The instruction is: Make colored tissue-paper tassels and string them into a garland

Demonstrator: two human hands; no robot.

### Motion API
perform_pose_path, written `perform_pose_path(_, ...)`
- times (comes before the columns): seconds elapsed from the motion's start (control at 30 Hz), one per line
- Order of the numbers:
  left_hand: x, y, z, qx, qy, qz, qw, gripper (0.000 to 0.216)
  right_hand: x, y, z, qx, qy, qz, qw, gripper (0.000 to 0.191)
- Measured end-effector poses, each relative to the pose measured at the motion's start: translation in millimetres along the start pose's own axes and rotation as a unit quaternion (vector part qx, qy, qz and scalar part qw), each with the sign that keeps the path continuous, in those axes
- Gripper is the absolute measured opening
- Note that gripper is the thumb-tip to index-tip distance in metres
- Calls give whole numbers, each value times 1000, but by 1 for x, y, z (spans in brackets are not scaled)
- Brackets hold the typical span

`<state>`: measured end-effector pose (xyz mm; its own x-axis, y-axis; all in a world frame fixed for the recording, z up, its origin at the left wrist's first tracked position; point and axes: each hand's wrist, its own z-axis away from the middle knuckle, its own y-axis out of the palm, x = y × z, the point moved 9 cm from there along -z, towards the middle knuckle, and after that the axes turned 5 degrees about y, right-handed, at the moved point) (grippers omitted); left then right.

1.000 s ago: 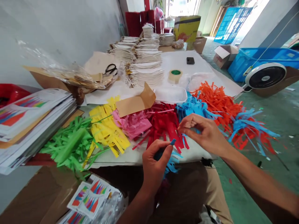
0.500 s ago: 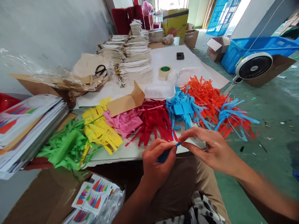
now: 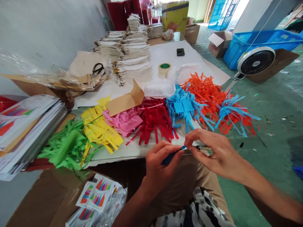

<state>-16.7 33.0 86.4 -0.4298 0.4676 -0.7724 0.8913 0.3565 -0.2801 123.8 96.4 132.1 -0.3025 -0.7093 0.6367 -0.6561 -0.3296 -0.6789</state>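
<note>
The left hand [image 3: 157,164] pinches a small folded piece of blue paper [image 3: 169,157] between thumb and fingertips, holding it above the lap, just in front of the table's edge. The right hand [image 3: 214,154] meets its far tip with thumb and forefinger brought close together; whether they grip it or merely touch cannot be told. The piece looks very light, thin and pliable, likely to crease or tear under a hard pull rather than slip, so the thicker folded part is the safer hold and the narrow tip suits only a fingertip pinch. Beyond, on the table [image 3: 136,152], lie loose fringed bundles, crimson [image 3: 155,121] and blue [image 3: 184,105] nearest the hands; their thin strands look soft and easily tangled, better lifted by the uncut band than by the ends. Behind them sits a clear plastic tray [image 3: 158,89].
</note>
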Motion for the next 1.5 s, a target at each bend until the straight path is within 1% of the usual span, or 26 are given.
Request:
perform_pose_path(0.13,-3,0,-2,-22,5,12,1000,16,-8,0,4,-3,28,-25,999,16)
perform_pose_path(0.3,-6,0,-4,-31,5,5,999,13,-14,-1,10,-18,50,-32,998,13)
perform_pose_path(0.57,-13,4,-4,-23,39,-12,999,14,-7,-1,15,-13,30,-36,999,16)
perform_pose_path(0.73,-13,7,-2,-8,45,-20,999,13,-6,-1,18,-20,34,-12,999,17)
perform_pose_path(0.83,-8,7,-2,-10,20,3,1000,11,-6,0,20,-30,32,-7,999,17)
perform_pose_path(0.97,-2,6,-2,-15,-10,36,999,13,-15,0,20,-50,65,-40,996,17)
perform_pose_path(1.1,2,9,-1,2,-38,52,998,10,-21,1,20,-39,69,-92,993,14)
perform_pose_path(1.3,11,12,4,-12,-77,61,995,5,-24,7,20,-5,99,-108,989,9)
perform_pose_path(1.4,18,13,9,-20,-122,67,990,12,-24,7,22,-14,105,-114,988,7)
perform_pose_path(1.5,24,15,12,-4,-163,66,984,16,-30,6,25,-26,131,-131,982,6)
